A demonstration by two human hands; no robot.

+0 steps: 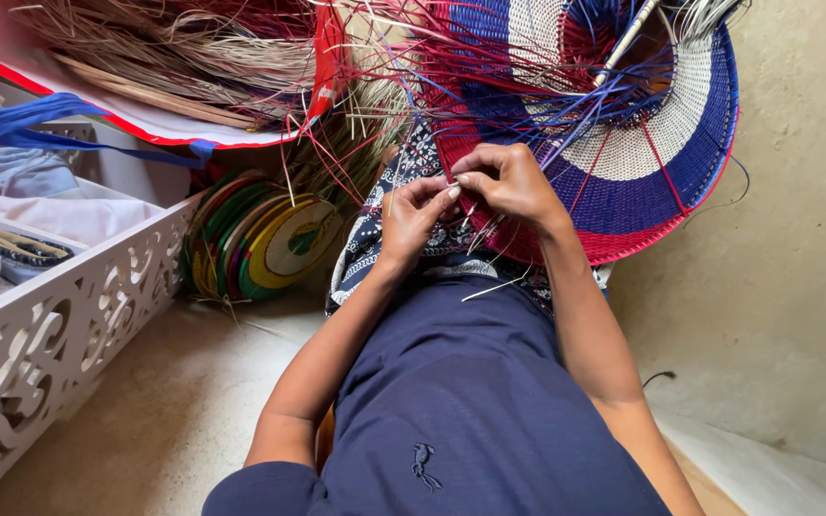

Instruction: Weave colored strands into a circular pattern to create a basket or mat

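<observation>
- The right hand [510, 182] has its grip pinched shut near the middle of the frame, thumb and forefinger closed on thin weaving strands [566, 124] at the inner edge of the woven basket [642, 162].
- The left hand [413, 215] meets it fingertip to fingertip, its grip also closed; it seems to hold a pale strand, though the strand is too thin to be sure.
- The basket, in red, blue and white bands, leans over the lap in the upper right; its top is cut off by the frame, and loose strands hide its centre.
- A patterned dark cloth [375, 239] lies under the hands, partly covered by them.
- A stack of flat woven discs [270, 244] stands on edge at left of centre.
- Dried straw bundles [193, 48] fill the upper left, cut off above.
- A white carved shelf [59, 315] runs down the left edge.
</observation>
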